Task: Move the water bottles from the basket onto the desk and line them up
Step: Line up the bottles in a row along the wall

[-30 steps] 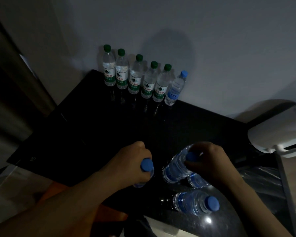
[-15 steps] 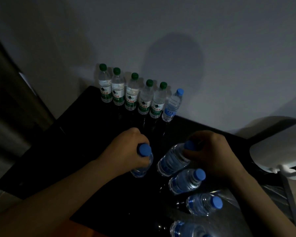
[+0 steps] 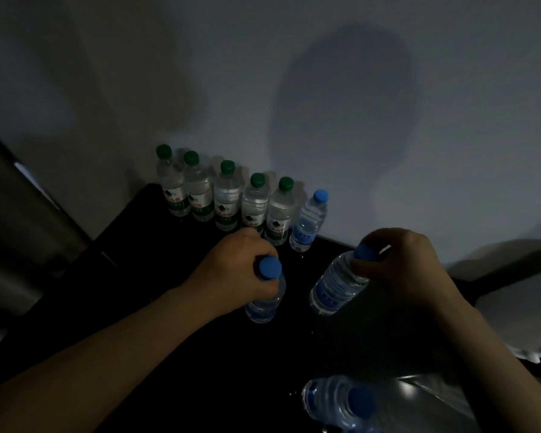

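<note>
Right now my left hand is wrapped around the neck and shoulder of a clear plastic blue-capped water bottle, fingers curled closed on it just under the cap; the bottle stands roughly upright over the dark glossy desk, though I cannot tell whether its base touches the surface. My right hand pinches a second clear blue-capped bottle at the cap and neck with thumb and fingertips pressed together, and that bottle hangs tilted, base swung toward the left hand, the two bottles near each other but apart.

Along the pale wall at the back of the desk, five clear green-capped bottles with green labels stand side by side in a row, and a smaller blue-capped bottle with a blue label stands just beside the row's right end.

At the lower edge, another blue-capped bottle lies on its side among crinkled clear plastic; the container around it is too dark to make out.
</note>
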The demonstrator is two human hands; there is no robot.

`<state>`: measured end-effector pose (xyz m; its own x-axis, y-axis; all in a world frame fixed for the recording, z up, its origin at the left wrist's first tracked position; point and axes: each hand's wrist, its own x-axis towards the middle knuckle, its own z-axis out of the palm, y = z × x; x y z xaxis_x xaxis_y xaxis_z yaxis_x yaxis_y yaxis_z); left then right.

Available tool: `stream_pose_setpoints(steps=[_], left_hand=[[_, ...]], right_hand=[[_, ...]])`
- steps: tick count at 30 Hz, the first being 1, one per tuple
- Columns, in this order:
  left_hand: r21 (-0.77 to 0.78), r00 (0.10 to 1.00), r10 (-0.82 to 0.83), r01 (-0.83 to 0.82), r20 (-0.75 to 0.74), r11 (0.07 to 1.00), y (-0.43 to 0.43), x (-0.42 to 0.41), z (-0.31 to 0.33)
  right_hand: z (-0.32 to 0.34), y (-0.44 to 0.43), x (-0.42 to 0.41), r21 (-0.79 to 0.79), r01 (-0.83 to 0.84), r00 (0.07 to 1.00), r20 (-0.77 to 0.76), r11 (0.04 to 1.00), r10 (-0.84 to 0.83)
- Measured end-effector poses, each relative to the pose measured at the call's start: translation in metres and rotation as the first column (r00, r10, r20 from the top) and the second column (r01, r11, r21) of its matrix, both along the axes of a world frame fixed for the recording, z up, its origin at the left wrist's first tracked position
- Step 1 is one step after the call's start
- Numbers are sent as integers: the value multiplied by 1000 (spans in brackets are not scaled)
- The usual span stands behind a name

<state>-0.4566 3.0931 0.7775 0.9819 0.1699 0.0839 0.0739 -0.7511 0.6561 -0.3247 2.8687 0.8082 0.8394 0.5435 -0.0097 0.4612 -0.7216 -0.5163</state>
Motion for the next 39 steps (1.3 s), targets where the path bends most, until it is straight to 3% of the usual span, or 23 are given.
stream_pose_setpoints(steps=[5, 17, 39], left_hand=[[-24, 999, -8, 9, 40, 1000, 3, 31, -8], [-37, 998, -53, 52, -37, 998, 12, 74, -23], [-73, 998, -40, 37, -42, 997, 26, 86, -33]], right_hand=[[-11, 8, 40, -3, 20, 999, 30, 1000, -20], [-33, 38, 114, -12, 64, 994, 89, 998, -63], [-67, 58, 143, -27, 62, 993, 106, 998, -59]])
